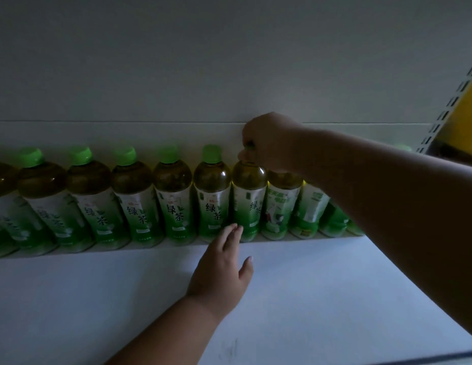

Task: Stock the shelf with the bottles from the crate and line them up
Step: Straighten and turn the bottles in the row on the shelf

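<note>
Several green tea bottles with green caps and green-white labels stand in one row along the back of the white shelf (295, 272). My right hand (269, 142) reaches over from the right and grips the cap of one bottle (249, 198) right of the row's middle. My left hand (224, 264) lies stretched out on the shelf, its straight fingertips touching the base of that same bottle. The neighbouring bottle (212, 196) to its left stands upright with its cap showing. My right forearm hides the bottles farther right.
A white back wall rises behind the row. At the upper right are a perforated metal shelf upright (451, 101) and a yellow panel (466, 106). The bare shelf board stretches in front of the bottles toward me.
</note>
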The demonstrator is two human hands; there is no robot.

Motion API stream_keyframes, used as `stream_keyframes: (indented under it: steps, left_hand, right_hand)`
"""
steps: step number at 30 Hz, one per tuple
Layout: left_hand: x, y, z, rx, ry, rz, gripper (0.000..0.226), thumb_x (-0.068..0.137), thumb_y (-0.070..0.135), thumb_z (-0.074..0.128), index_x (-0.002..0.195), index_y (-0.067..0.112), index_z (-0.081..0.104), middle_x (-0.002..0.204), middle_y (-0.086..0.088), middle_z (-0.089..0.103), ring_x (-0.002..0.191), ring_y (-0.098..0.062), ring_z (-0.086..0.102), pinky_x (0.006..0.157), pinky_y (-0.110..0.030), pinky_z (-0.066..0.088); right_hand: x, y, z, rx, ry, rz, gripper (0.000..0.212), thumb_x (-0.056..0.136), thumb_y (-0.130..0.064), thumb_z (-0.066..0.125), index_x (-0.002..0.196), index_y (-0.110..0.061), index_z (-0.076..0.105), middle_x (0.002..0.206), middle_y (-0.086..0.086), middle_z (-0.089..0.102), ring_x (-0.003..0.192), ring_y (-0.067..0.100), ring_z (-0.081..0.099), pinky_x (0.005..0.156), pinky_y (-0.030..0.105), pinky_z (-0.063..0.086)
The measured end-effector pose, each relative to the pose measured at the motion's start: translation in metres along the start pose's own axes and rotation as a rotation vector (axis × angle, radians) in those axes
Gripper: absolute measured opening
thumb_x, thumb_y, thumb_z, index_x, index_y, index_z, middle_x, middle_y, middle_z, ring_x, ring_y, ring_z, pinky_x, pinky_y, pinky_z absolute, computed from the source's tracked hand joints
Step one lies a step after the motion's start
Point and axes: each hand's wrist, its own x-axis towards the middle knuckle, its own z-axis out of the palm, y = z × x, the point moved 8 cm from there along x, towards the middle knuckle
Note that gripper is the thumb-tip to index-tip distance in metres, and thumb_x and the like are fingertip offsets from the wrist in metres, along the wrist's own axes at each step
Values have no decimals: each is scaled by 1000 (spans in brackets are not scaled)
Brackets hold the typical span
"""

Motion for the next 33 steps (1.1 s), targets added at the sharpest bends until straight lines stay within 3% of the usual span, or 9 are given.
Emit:
stream_keyframes:
  steps: [3, 5, 10, 14, 21, 28, 30, 33]
  left_hand:
    - [0, 6, 3, -58, -53, 4, 80, 85, 60, 25, 152, 18, 29, 160, 4, 22, 143, -11, 27, 106, -13, 20]
    - [-1, 9, 8, -73, -69, 7, 82, 84, 63, 23, 154, 20, 23, 161, 5, 15, 145, -9, 20, 107, -12, 17]
    - [-3, 10, 7, -42, 10, 25, 66, 88, 46, 44, 142, 9, 45, 145, -7, 46, 129, -21, 48, 104, -25, 37]
    - [-3, 15, 8, 49, -11, 50, 62, 85, 43, 47, 136, 8, 51, 134, -8, 55, 117, -22, 57, 95, -29, 46]
    - [-3, 15, 18, 192, -79, 49, 62, 84, 41, 45, 135, 8, 55, 134, -8, 57, 114, -22, 61, 90, -31, 52]
    - [-2, 17, 19, 233, -142, 18, 63, 83, 40, 45, 136, 8, 55, 135, -7, 57, 115, -22, 60, 90, -32, 52]
    - [-3, 14, 19, 249, -144, -10, 63, 83, 41, 43, 136, 8, 55, 135, -8, 57, 115, -23, 60, 91, -33, 52]
    - [-4, 15, 14, 237, -161, -27, 62, 82, 40, 43, 132, 7, 57, 132, -9, 59, 111, -25, 63, 89, -33, 53]
  right_hand:
    - [1, 3, 2, 26, 7, 55, 30, 99, -45, 54, 97, -15, 56, 89, 3, 51, 83, 19, 49, 50, 26, 28]
    - [4, 2, 3, 2, 9, 72, 34, 99, -48, 52, 91, -15, 52, 83, 3, 50, 80, 20, 48, 52, 28, 29]
    - [8, -1, 2, -19, 7, 40, 36, 99, -49, 51, 88, -15, 52, 75, -1, 45, 75, 17, 46, 48, 25, 24]
    - [3, 4, 5, 8, -10, 1, 35, 98, -48, 53, 105, -15, 61, 91, 1, 52, 84, 19, 48, 57, 27, 31]
    - [9, 7, 9, 51, 23, -33, 27, 92, -43, 64, 102, -17, 63, 97, 1, 56, 88, 22, 52, 60, 26, 33]
    - [0, 10, 8, 144, 27, -5, 26, 93, -42, 65, 103, -19, 59, 89, -1, 56, 68, 11, 46, 50, 25, 30]
    - [-9, 11, 4, 169, 54, -4, 34, 94, -44, 63, 115, -18, 59, 100, 1, 61, 77, 15, 53, 54, 25, 35]
    - [-24, 23, -5, 149, 118, -21, 41, 97, -39, 59, 132, -19, 54, 125, 5, 59, 111, 24, 55, 78, 30, 42]
